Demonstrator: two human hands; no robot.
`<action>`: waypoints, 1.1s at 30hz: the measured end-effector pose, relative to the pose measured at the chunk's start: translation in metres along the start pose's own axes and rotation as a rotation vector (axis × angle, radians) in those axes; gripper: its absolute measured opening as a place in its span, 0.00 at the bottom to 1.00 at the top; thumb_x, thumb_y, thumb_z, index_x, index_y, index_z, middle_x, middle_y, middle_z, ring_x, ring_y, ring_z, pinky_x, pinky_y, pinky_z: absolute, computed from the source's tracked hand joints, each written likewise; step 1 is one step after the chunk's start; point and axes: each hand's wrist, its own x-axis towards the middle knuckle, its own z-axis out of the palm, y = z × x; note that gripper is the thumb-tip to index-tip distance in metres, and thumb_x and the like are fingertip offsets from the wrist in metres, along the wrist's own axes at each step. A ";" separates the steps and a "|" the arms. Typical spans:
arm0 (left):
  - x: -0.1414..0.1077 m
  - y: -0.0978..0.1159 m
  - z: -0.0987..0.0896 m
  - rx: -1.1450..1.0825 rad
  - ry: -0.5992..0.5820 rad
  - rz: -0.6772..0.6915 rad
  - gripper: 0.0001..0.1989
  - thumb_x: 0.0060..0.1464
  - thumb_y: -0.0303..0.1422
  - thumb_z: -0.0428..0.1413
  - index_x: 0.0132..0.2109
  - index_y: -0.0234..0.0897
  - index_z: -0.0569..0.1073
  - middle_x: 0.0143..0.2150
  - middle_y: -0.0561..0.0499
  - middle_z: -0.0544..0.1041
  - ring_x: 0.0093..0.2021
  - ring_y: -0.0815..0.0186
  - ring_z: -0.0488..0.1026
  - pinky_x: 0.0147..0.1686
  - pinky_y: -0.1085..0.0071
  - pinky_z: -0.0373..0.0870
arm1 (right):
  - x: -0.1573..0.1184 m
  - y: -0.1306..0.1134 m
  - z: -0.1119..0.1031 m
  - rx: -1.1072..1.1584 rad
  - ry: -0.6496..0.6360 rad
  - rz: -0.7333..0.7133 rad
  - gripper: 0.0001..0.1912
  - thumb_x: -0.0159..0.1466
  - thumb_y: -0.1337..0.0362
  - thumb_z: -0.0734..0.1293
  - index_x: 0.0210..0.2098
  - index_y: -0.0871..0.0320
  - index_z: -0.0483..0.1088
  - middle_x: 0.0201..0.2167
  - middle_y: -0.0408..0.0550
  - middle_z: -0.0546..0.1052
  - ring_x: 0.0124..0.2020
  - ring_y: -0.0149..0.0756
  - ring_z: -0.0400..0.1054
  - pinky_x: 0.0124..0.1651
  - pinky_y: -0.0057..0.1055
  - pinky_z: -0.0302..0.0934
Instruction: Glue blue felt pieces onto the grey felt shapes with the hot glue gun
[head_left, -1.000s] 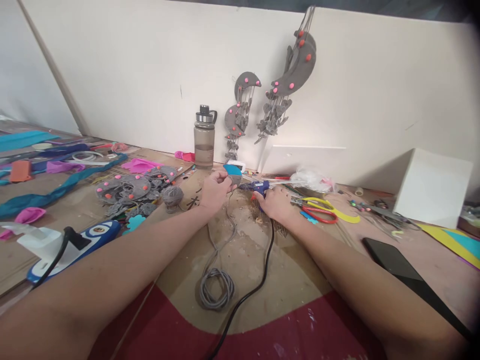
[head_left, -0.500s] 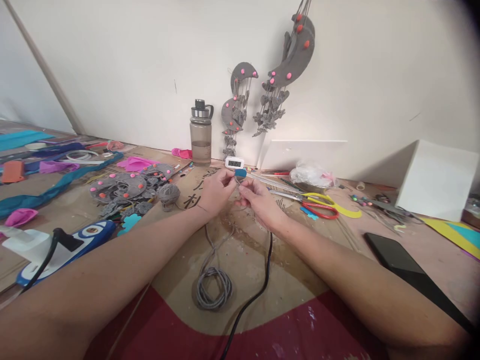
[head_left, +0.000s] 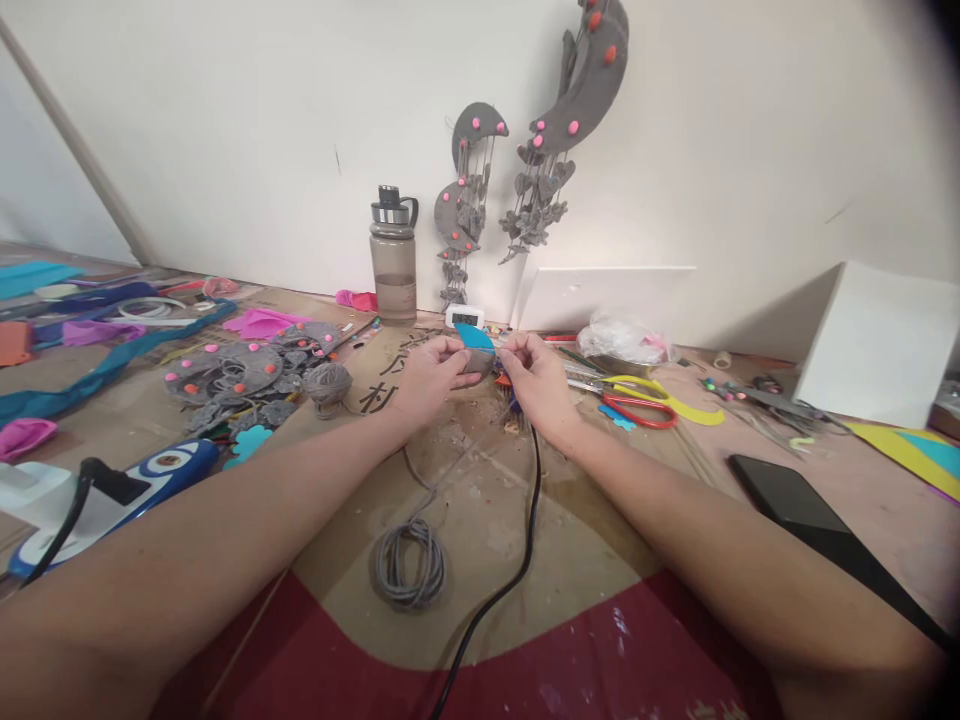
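My left hand [head_left: 431, 380] is closed on the left end of a small felt piece [head_left: 474, 338], bright blue on top with grey below. At its right tip, the thumb and fingers of my right hand [head_left: 541, 388] are pinched together; any thread between them is too small to make out. A thin grey strand runs from a coil of grey yarn [head_left: 409, 565] up toward the hands. Left of my left hand sits a ball of grey yarn [head_left: 328, 384]. Beneath the right fingers is a small orange and purple thing [head_left: 507, 385], partly hidden.
Yellow- and red-handled scissors [head_left: 641, 405] lie to the right, beyond them a phone [head_left: 787, 500]. A black cable [head_left: 517, 575] crosses the cardboard. Behind stand a bottle [head_left: 394, 270] and a small clock [head_left: 463, 317]. Grey moon hangings [head_left: 585, 100] are on the wall.
The felt piece has turned and shows more of its blue and grey faces. My hands have moved slightly apart. The whole view has shifted a little.
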 end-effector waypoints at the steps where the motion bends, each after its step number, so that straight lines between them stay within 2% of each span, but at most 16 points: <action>1: 0.000 0.000 0.000 -0.016 0.005 -0.010 0.08 0.47 0.32 0.61 0.31 0.33 0.70 0.30 0.53 0.72 0.33 0.70 0.74 0.43 0.61 0.78 | 0.000 0.001 0.000 0.002 -0.001 0.001 0.08 0.61 0.59 0.62 0.32 0.57 0.66 0.26 0.41 0.67 0.27 0.32 0.57 0.34 0.30 0.53; 15: -0.004 0.006 0.005 -0.158 0.008 -0.120 0.11 0.44 0.29 0.63 0.31 0.34 0.67 0.27 0.56 0.73 0.28 0.72 0.74 0.42 0.60 0.77 | -0.002 -0.002 0.000 0.010 -0.003 0.049 0.11 0.60 0.57 0.63 0.31 0.58 0.71 0.22 0.41 0.66 0.26 0.32 0.56 0.32 0.29 0.51; 23: -0.005 0.006 0.004 -0.164 -0.087 -0.117 0.11 0.46 0.32 0.63 0.31 0.33 0.67 0.31 0.53 0.75 0.33 0.70 0.76 0.44 0.60 0.77 | -0.003 -0.004 0.000 0.035 0.025 0.081 0.10 0.60 0.59 0.62 0.30 0.59 0.70 0.21 0.40 0.65 0.24 0.30 0.55 0.31 0.29 0.50; 33: -0.002 0.005 0.003 -0.173 -0.056 -0.126 0.09 0.46 0.31 0.62 0.30 0.33 0.69 0.25 0.55 0.71 0.28 0.73 0.73 0.43 0.62 0.77 | -0.002 -0.005 0.001 0.170 0.011 0.133 0.11 0.57 0.56 0.65 0.27 0.58 0.69 0.20 0.38 0.63 0.23 0.28 0.51 0.29 0.28 0.49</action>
